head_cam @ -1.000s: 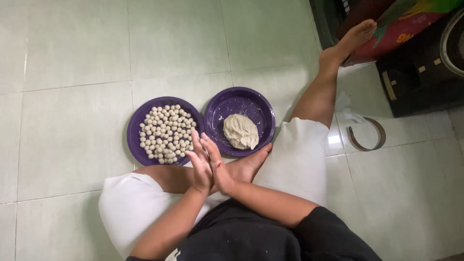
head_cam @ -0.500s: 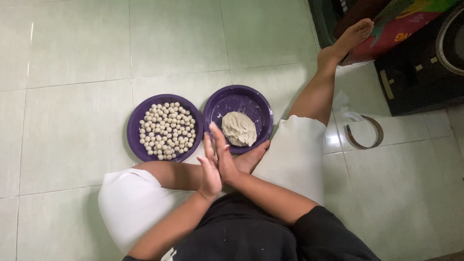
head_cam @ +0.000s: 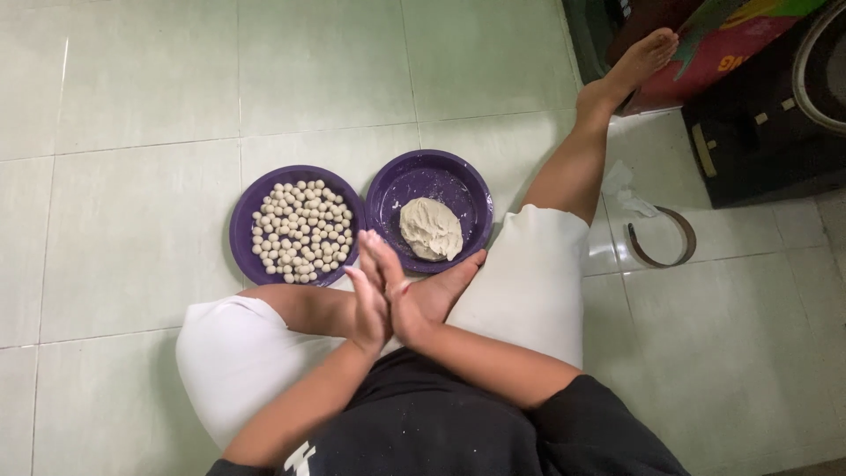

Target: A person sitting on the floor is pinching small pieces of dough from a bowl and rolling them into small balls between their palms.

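Dough being rolled between 2 palms

Palms are pressing flat together just in front of the person's lap, the left hand (head_cam: 368, 304) on the near-left and the right hand (head_cam: 407, 295) laid against it, fingers extended and pointing away toward the 2 purple plates. Neither grip is clenching; both hands are lying open, palm to palm. Whatever sits between them is hidden, so I cannot tell its shape, though a small piece of dough is a fair guess.

The dough lump (head_cam: 431, 228) is resting in the right-hand purple plate (head_cam: 458, 181), just beyond the fingertips. It is looking soft, pale and slightly rough, likely light and a little sticky, yielding to a pinch and not fragile. A pinch off its near edge would probably serve best. Its long axis is running roughly from the far-left to the near-right of the plate.

The small dough balls (head_cam: 301, 231) are filling the left-hand purple plate (head_cam: 243, 231), touching one another in a loose heap. Being round, they are pointing no particular way; they would probably dent if squeezed.

Both plates are sitting on the tiled floor (head_cam: 132, 176), nearly touching. A metal ring (head_cam: 663, 238) is lying well apart to the right.
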